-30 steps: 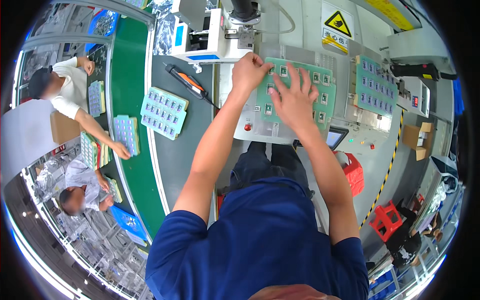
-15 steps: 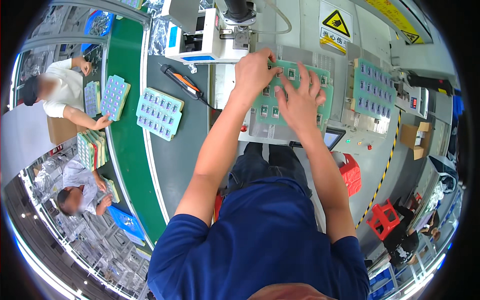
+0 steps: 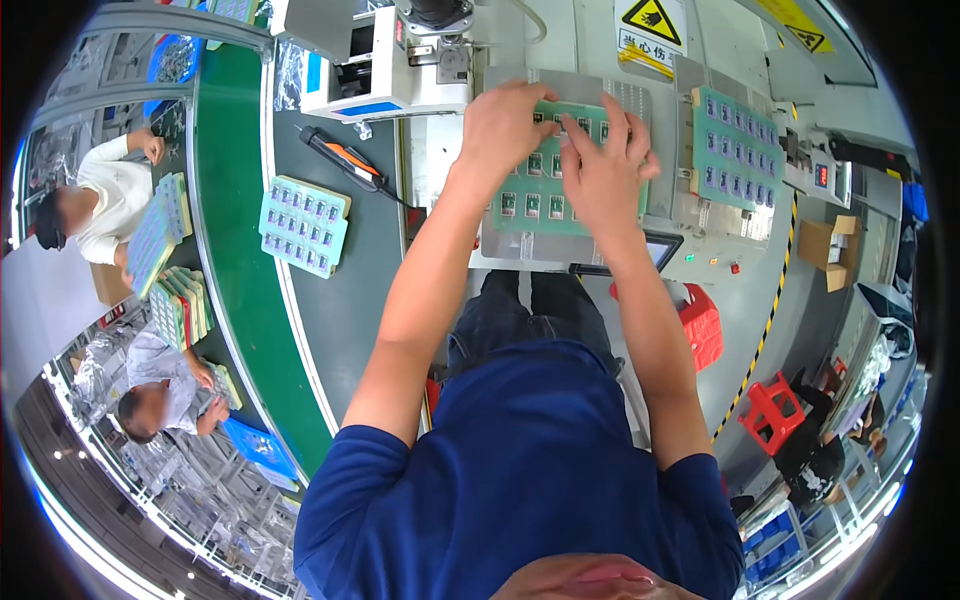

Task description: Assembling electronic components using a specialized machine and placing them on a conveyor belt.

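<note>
Both my hands are over a green tray [image 3: 545,207] with rows of small dark parts in its slots, lying on a grey metal plate [image 3: 520,245]. My left hand [image 3: 500,128] bends over the tray's far left corner, with its thumb and forefinger curled toward the far row. Close beside that thumb, my right hand [image 3: 605,175] brings thumb and forefinger together over the same row. Its other fingers stretch out over the tray's right side. Whatever is between the fingertips of either hand is too small or hidden to make out.
A filled green tray [image 3: 735,150] is on the machine at right. Left are another filled tray [image 3: 303,226], an electric screwdriver [image 3: 345,160] and a green conveyor belt [image 3: 235,150]. A white machine head [image 3: 385,70] stands beyond my left hand. Two co-workers sit across the belt.
The view has shifted slightly. My right thumb and forefinger have drawn closer together near my left thumb. Across the belt, a co-worker has pulled a tray back and tilted it.
</note>
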### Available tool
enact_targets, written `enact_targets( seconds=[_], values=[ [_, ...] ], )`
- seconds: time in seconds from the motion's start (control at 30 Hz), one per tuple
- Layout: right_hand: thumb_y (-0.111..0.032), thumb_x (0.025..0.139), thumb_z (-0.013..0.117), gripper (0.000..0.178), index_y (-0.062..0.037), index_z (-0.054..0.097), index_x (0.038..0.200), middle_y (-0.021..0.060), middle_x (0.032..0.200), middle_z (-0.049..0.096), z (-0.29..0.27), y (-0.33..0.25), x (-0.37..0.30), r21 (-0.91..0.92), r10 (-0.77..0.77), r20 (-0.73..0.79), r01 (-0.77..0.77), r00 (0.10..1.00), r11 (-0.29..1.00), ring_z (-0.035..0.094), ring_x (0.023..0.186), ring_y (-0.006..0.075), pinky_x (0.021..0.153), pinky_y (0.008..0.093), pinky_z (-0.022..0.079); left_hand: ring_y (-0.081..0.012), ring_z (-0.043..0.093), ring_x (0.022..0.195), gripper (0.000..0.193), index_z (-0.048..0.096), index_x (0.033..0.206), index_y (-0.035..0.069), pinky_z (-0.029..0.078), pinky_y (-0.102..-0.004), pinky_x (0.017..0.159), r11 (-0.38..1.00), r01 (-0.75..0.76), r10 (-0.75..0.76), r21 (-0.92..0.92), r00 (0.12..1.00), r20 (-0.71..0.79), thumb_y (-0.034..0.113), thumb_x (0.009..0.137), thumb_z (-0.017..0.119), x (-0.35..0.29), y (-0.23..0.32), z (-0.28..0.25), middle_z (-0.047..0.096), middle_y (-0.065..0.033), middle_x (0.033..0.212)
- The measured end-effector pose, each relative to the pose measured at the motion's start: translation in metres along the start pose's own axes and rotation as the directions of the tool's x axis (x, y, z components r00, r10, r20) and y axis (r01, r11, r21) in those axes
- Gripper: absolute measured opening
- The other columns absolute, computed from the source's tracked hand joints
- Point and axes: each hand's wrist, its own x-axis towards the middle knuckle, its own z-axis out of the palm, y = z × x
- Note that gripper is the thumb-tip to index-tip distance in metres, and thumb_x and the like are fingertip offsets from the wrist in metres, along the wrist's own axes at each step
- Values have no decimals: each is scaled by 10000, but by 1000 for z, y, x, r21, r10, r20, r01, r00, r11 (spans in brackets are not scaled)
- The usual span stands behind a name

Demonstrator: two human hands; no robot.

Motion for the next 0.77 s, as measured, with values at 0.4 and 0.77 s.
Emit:
enact_targets(
  seconds=[0.4, 0.77],
  values=[
    [-299, 858, 617, 277, -202, 696, 1105, 45, 1430, 398, 5, 6, -18, -62, -34, 27, 35, 999, 997, 335, 1280, 317, 936, 528, 252, -278, 641, 863, 138, 726, 843, 182, 496, -399, 715, 970, 238, -238, 44, 971, 13, 266, 737, 754, 14, 6, 19, 655, -62, 932],
    [-280, 852, 640, 268, -253, 706, 1110, 61, 1408, 391, -6, 35, -19, 26, 48, -42, -47, 998, 999, 332, 1268, 326, 1002, 519, 206, -281, 631, 946, 189, 723, 820, 139, 485, -386, 841, 961, -146, 131, 235, 988, 80, 255, 680, 775, 30, 29, 36, 649, -60, 902]
  ],
)
